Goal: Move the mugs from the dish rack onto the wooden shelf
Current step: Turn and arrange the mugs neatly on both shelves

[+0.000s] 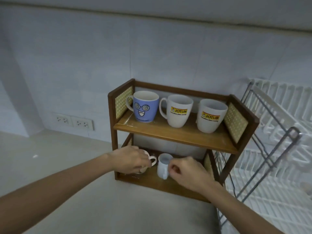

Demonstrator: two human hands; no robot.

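Observation:
A two-tier wooden shelf [173,135] stands on the counter against the wall. Its top tier carries a blue mug with a cartoon face [145,107] and two white Jotun mugs [178,110] [210,116]. On the bottom tier, my left hand [130,160] covers a cream mug [152,160] from above and grips it. My right hand [187,171] pinches the handle of a small white mug [163,165] standing upright beside it. The white wire dish rack [276,149] is at the right; no mugs show in it.
A pale counter [59,157] stretches left of and in front of the shelf. A double wall socket [74,122] sits low on the tiled wall at the left. The rack's grey metal frame [263,149] leans close to the shelf's right side.

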